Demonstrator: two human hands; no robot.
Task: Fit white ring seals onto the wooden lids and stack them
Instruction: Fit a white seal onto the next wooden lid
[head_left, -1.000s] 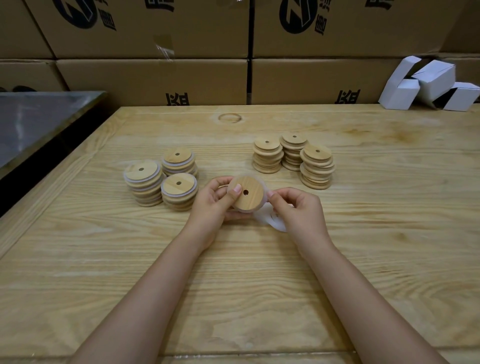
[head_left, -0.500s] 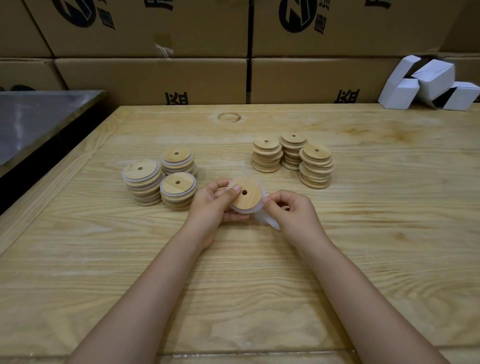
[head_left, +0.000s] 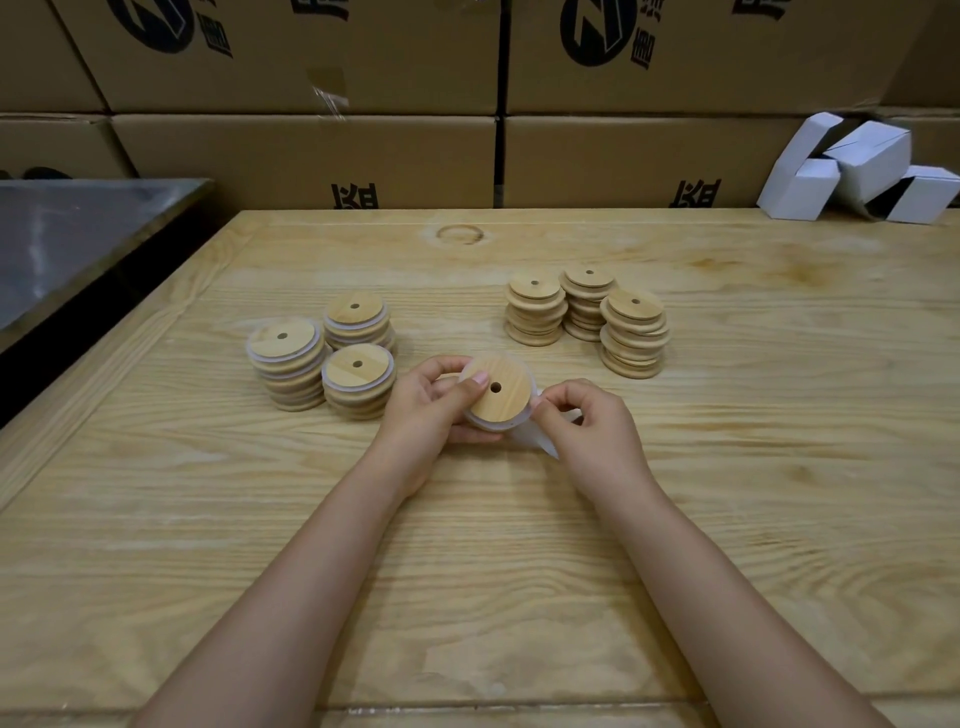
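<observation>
Little has moved: the right hand (head_left: 589, 423) has edged against the lid (head_left: 496, 397), pinching the seal (head_left: 511, 423) at its rim. The left hand (head_left: 428, 408) grips the lid just above the table (head_left: 467, 561). Spare seals (head_left: 537, 446), probably, lie beneath. Beyond, three sealed stacks (head_left: 284, 364) stand left and three bare stacks (head_left: 634, 338) right, so roughly half seems left.

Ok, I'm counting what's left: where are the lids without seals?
In the head view, the bare lids stand in three clustered stacks right of centre, just beyond the right hand.
</observation>
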